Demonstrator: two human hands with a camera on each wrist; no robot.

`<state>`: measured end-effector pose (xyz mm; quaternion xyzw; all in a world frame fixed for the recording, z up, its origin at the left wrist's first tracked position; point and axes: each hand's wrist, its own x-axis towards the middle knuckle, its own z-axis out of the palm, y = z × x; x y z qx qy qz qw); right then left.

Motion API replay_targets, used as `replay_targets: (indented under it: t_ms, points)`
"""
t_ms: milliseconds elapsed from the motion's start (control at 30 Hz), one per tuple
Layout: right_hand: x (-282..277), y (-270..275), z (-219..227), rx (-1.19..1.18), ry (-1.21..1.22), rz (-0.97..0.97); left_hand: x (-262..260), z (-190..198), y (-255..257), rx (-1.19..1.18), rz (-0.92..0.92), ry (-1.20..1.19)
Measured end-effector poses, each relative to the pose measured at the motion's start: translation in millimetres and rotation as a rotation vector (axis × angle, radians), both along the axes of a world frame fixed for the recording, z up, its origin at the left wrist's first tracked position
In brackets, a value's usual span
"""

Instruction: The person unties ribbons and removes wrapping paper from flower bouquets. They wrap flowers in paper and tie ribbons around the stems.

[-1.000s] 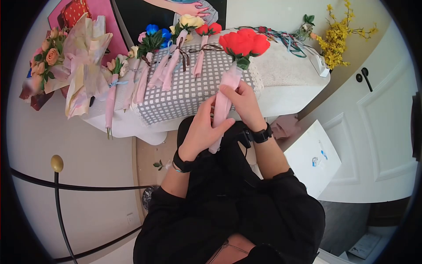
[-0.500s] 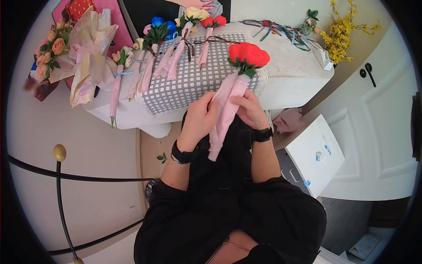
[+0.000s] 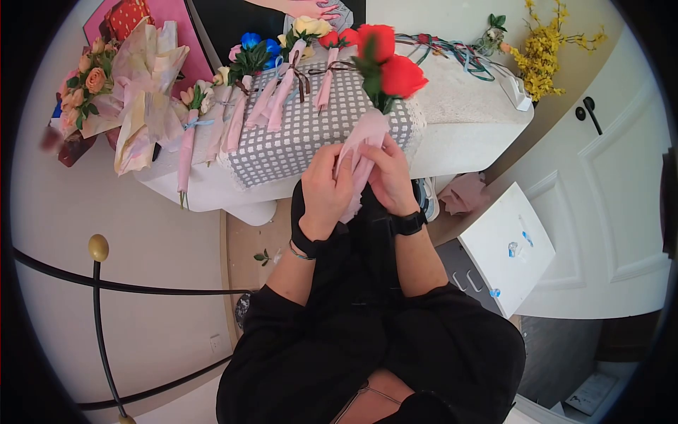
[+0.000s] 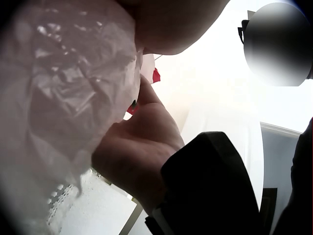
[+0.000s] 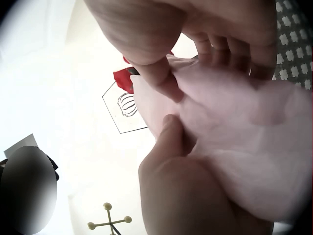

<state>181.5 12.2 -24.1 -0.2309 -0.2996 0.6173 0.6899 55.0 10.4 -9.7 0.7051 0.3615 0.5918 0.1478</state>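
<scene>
Between both hands is a bunch of red artificial roses (image 3: pixel 402 76) with green leaves, its stems wrapped in pink paper (image 3: pixel 370 127). My left hand (image 3: pixel 327 189) grips the wrap from the left, thumb on its front. From the other side my right hand (image 3: pixel 393 178) holds it, thumb pressing the paper close to the left thumb. Up close in the right wrist view, both thumbs meet at a fold of the pink wrap (image 5: pixel 230 117), with fingers curled behind it. Crinkled paper (image 4: pixel 63 98) fills the left of the left wrist view. The stems are hidden inside.
On the table, a grey-and-white checked cloth (image 3: pixel 282 159) carries several wrapped flower bunches, among them blue roses (image 3: pixel 260 46). Ribbons (image 3: pixel 459 53) lie at the back right. A larger bouquet (image 3: pixel 145 92) stands left. A white cabinet (image 3: pixel 508 247) is at the right, near a door (image 3: pixel 607 212).
The roses have shifted up and left and tipped, two blooms now facing apart. My hands have closed in toward each other on the wrap, and the paper's lower end has drawn up.
</scene>
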Motion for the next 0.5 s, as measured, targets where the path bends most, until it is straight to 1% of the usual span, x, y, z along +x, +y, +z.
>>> replay_targets:
  t_ms: [33, 167, 267, 333, 367, 433, 500]
  points:
    - [0.0, 0.5, -0.1, 0.012, 0.007, -0.033, -1.6, -0.5, 0.9, 0.022, 0.016, -0.033]
    - [6.7, -0.5, -4.2, 0.012, -0.008, -0.033, -6.1, 0.7, 3.8, 0.027, 0.001, -0.114]
    - [1.2, -3.9, 0.3, 0.03, -0.024, -0.042, -5.8, 2.8, 3.3, 0.092, -0.01, -0.102]
    - [-4.6, -5.5, 6.4, 0.054, 0.028, -0.09, -6.0, 4.3, -1.1, 0.178, 0.0, 0.022]
    - [-5.7, -5.7, 7.7, 0.053, 0.029, -0.091, -5.5, 4.5, -2.6, 0.177, -0.001, 0.023]
    - [-5.6, -5.0, 9.8, -0.018, -0.116, -0.158, -3.4, 4.7, -4.7, 0.163, -0.016, -0.031]
    - [-0.6, -4.6, 10.7, -0.003, -0.143, -0.126, -5.5, 1.4, -4.0, 0.123, -0.001, -0.07]
